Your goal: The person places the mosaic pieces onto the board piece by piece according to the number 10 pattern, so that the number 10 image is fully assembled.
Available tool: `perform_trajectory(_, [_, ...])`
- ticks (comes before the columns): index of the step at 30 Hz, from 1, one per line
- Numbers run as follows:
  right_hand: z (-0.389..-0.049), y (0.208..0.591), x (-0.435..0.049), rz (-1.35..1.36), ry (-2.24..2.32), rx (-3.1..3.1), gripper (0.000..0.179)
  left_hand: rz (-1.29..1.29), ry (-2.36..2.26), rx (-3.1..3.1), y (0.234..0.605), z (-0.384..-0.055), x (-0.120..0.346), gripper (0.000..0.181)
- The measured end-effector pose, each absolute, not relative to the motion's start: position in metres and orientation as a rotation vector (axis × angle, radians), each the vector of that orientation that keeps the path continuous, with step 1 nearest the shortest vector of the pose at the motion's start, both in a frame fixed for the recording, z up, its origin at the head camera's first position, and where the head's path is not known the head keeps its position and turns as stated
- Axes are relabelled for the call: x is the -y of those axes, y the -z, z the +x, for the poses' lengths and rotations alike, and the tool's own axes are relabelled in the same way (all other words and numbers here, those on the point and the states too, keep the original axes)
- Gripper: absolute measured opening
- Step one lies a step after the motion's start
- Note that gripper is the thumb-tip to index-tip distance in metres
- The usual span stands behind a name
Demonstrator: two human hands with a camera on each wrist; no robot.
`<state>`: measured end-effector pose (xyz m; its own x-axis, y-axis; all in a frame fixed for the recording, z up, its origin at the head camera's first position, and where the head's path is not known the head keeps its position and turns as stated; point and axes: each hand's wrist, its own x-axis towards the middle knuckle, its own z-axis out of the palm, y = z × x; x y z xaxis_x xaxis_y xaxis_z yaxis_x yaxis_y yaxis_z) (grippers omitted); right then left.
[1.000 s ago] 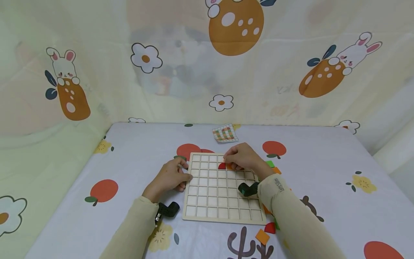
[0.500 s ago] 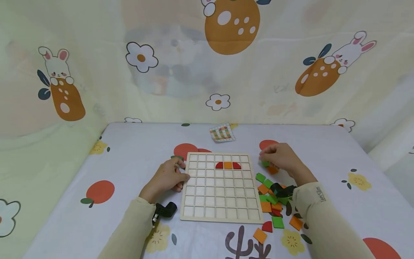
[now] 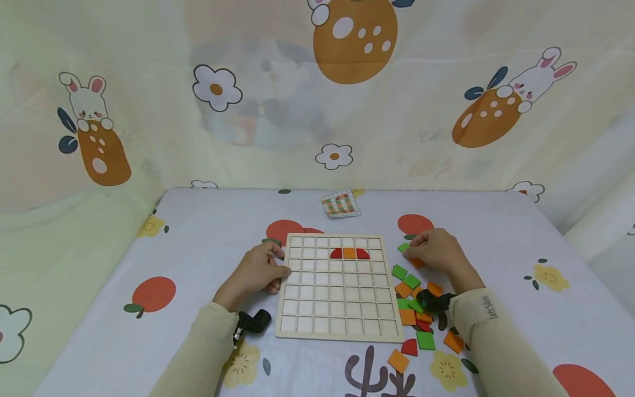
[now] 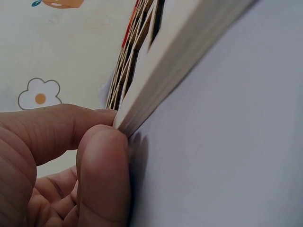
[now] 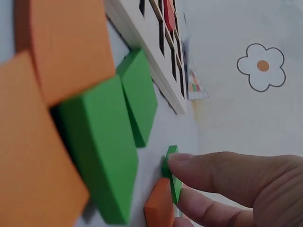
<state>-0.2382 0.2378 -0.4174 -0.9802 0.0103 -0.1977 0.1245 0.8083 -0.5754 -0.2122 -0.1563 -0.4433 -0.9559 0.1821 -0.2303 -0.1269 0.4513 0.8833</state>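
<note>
A pale wooden grid board (image 3: 342,337) lies flat at mid-table. In its second row from the back, an orange square tile (image 3: 349,253) sits between two red quarter-round tiles (image 3: 336,253). My left hand (image 3: 252,270) holds the board's left edge, thumb and index finger meeting at the rim (image 4: 142,97) in the left wrist view. Off the board's back right corner, my right hand (image 3: 439,251) pinches a small green tile (image 5: 172,153) between thumb and fingers. An orange tile (image 5: 160,203) lies right beside that green one, partly under the hand in the head view.
Loose green, orange and red tiles (image 3: 425,340) are scattered along the board's right side, some overlapping. An orange tile (image 3: 398,361) lies near the front. A checkered pattern card (image 3: 341,203) rests behind the board. A patterned curtain (image 3: 278,127) hangs at the table's back edge.
My right hand has left the board and moved right to the green tile, lowering onto it. A red tile now shows right of the orange one. The left hand keeps its place on the board.
</note>
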Motion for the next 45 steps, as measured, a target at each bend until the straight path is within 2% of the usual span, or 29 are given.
perform_trajectory(11, [-0.240, 0.419, -0.230, 0.152, 1.031, -2.851, 0.020, 0.033, -1.494, -2.420, 0.444, -0.213, 0.156, 0.032])
perform_trajectory(18, [-0.240, 0.420, -0.230, 0.106, 1.123, -2.784, 0.034, 0.036, -1.497, -2.419, 0.444, -0.213, 0.157, 0.031])
perform_trajectory(24, [-0.235, 0.417, -0.233, 0.164, 1.254, -2.727, 0.037, 0.030, -1.497, -2.412, 0.444, -0.213, 0.156, 0.031])
perform_trajectory(33, [-0.227, 0.414, -0.219, 0.149, 1.679, -2.337, 0.035, 0.026, -1.498, -2.414, 0.445, -0.214, 0.157, 0.031])
perform_trajectory(45, [-0.222, 0.421, -0.194, 0.083, 1.670, -2.274, 0.030, 0.012, -1.486, -2.421, 0.444, -0.214, 0.157, 0.033])
